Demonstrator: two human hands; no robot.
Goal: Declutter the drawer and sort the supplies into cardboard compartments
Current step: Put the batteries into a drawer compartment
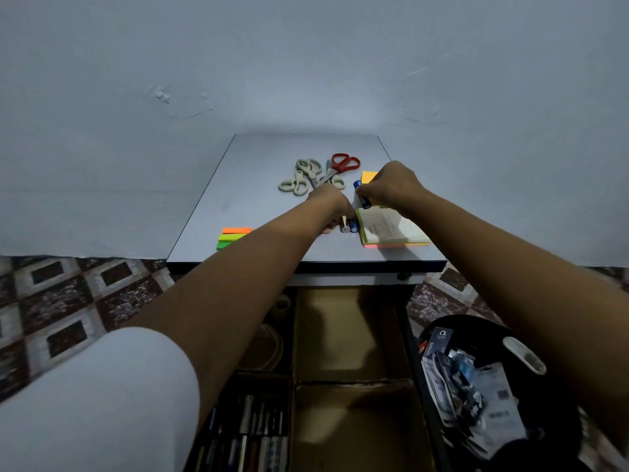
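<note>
While the brown cardboard compartments (343, 335) of the open drawer lie below the grey desk (258, 185), both hands work at the loose supplies on top. The right hand (391, 187) has its fingers clenched round a small blue-ended cylinder (365, 202), probably a battery, just above the open pad of coloured sticky notes (391, 229). The left hand (332, 204) curls down beside two short cylinders (350, 227) lying on the desk at the pad's left edge. I cannot tell whether its fingers pinch them or only touch them. Such pieces look light, rigid and smooth, and being round they are likely to roll, so a pinch across the middle of the barrel, or a scoop into the palm, seems safest. Pale beige scissors (301, 180) and red-handled scissors (344, 163) lie behind the hands, and neon strip flags (235, 237) lie near the left edge. Pens already fill the near-left compartment (253, 430).
</note>
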